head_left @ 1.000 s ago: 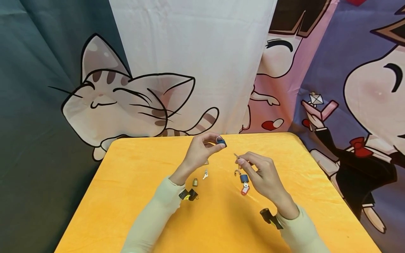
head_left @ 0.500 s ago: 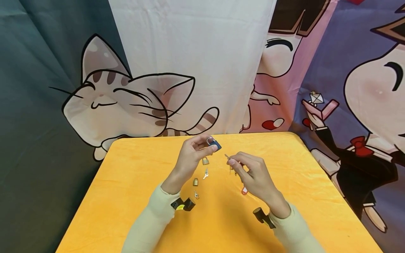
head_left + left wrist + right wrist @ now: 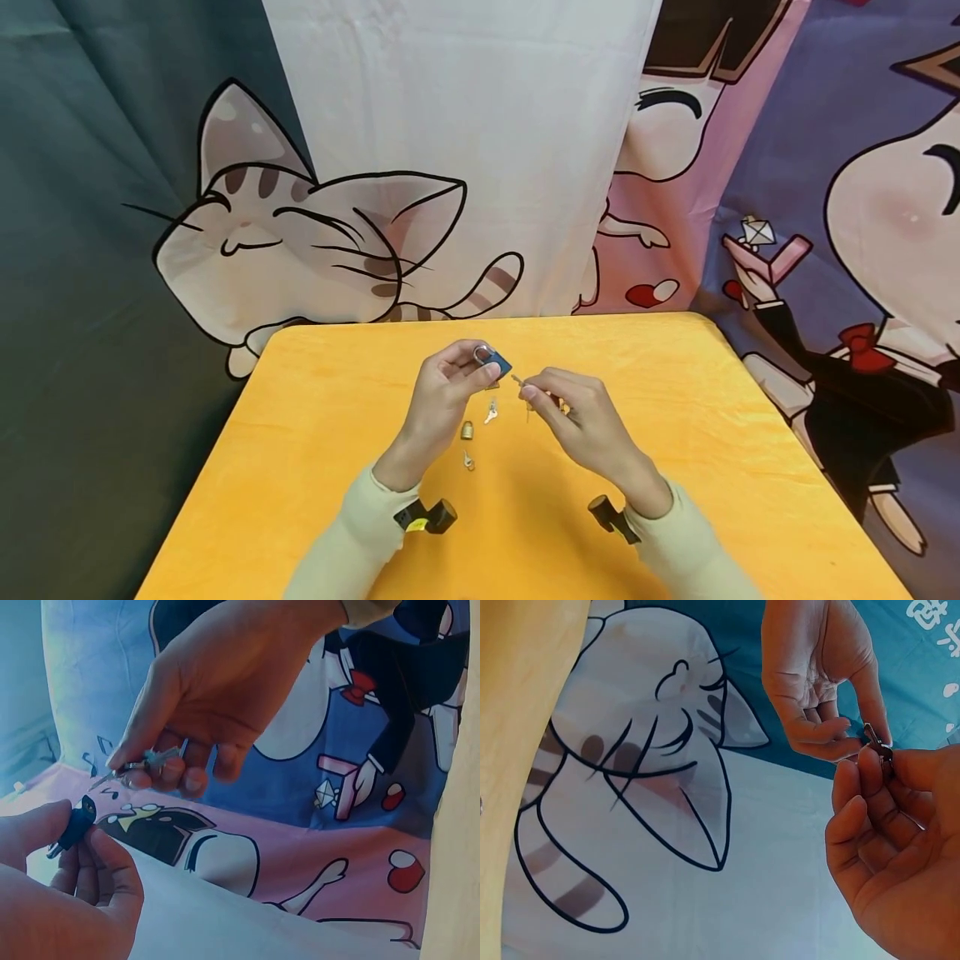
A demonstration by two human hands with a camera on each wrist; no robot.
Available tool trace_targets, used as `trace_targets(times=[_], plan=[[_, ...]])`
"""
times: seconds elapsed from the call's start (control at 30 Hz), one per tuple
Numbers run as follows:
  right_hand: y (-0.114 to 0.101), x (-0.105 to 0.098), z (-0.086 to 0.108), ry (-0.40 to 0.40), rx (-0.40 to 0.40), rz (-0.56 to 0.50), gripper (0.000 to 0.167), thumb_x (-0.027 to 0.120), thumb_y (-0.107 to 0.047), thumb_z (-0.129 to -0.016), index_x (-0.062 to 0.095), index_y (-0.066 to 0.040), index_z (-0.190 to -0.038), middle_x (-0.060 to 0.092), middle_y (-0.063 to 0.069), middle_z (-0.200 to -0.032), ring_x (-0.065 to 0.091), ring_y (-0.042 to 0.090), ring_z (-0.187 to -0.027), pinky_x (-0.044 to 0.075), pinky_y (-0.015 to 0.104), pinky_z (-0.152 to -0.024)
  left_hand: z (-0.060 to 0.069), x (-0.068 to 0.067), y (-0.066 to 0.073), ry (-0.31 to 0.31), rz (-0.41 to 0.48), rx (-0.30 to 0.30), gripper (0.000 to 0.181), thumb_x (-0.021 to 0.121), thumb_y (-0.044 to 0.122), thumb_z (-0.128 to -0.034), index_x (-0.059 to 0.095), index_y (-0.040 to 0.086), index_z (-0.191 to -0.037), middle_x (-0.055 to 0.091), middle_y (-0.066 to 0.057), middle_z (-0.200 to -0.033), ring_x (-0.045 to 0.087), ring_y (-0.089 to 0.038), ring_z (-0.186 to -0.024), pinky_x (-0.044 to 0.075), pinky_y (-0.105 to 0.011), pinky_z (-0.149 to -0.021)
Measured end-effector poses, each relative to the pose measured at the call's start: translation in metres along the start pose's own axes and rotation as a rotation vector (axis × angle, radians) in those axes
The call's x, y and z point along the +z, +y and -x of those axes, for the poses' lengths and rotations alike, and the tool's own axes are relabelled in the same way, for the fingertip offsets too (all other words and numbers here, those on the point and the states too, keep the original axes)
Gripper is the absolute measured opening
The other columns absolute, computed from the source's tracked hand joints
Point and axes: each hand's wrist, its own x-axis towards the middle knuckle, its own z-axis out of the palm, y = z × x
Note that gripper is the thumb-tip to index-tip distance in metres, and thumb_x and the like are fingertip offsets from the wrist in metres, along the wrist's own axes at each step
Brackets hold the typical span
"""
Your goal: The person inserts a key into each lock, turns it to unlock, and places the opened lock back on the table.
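My left hand (image 3: 438,400) pinches a blue padlock (image 3: 497,363) between thumb and fingers, its silver shackle pointing up and left. In the left wrist view the blue padlock (image 3: 78,825) turns its keyhole end toward the other hand. A key (image 3: 101,781) is pinched by my right hand (image 3: 585,417), its blade pointing at the padlock. Key and lock are close but apart. More keys (image 3: 159,759) hang beneath the right fingers. In the right wrist view, fingers hide most of the key (image 3: 885,756), and the left hand (image 3: 821,682) covers the padlock.
On the yellow table (image 3: 300,467) a brass padlock (image 3: 467,431) lies left of centre, with a small key (image 3: 468,461) below it. Another key (image 3: 491,411) lies above. A second brass padlock (image 3: 492,386) shows partly behind the left hand. A printed cloth (image 3: 480,167) hangs behind.
Both hands have moved left and somewhat down, and the gap between key and padlock has narrowed. The blue padlock has tilted. The right hand now covers the other blue padlock and red tag.
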Motion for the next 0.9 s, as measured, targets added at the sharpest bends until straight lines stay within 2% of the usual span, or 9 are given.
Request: trace_targets(times=[0.23, 0.47, 0.73, 0.9], plan=[[0.0, 0.008, 0.0, -0.028, -0.022, -0.006, 0.014, 0.061, -0.005, -0.095, 0.07, -0.015, -0.093, 0.06, -0.008, -0.073, 0.049, 0.001, -0.064, 0.044, 0.016, -0.057, 0.009, -0.001, -0.003, 0.008, 0.054, 0.012, 0.018, 0.07, 0.007, -0.0888, 0.062, 0.009, -0.105, 0.062, 0.003, -0.094, 0.062, -0.01, -0.084, 0.054, -0.023, -0.081], [-0.002, 0.011, 0.0, -0.036, -0.014, -0.007, 0.014, 0.061, -0.005, -0.095, 0.069, -0.016, -0.092, 0.059, -0.009, -0.073, 0.049, 0.001, -0.064, 0.044, 0.016, -0.057, 0.013, 0.0, -0.006, 0.005, 0.05, 0.032, 0.017, 0.07, 0.005, -0.0888, 0.063, 0.009, -0.104, 0.063, 0.002, -0.094, 0.061, -0.01, -0.083, 0.055, -0.022, -0.079], [-0.002, 0.011, 0.002, -0.038, -0.015, -0.007, 0.014, 0.06, -0.006, -0.096, 0.068, -0.016, -0.091, 0.058, -0.009, -0.072, 0.049, 0.003, -0.063, 0.044, 0.017, -0.056, 0.017, 0.002, -0.005, 0.032, -0.049, 0.04, 0.022, 0.073, 0.01, -0.0872, 0.063, 0.007, -0.107, 0.064, 0.001, -0.096, 0.064, -0.01, -0.089, 0.055, -0.021, -0.08], [-0.004, 0.011, 0.003, -0.029, -0.018, -0.031, 0.016, 0.059, -0.005, -0.096, 0.066, -0.017, -0.088, 0.058, -0.009, -0.071, 0.049, 0.001, -0.062, 0.043, 0.016, -0.055, 0.02, 0.004, -0.006, 0.007, -0.112, 0.072, 0.028, 0.072, 0.009, -0.0883, 0.061, -0.003, -0.11, 0.064, 0.0, -0.1, 0.065, -0.011, -0.093, 0.056, -0.021, -0.084]])
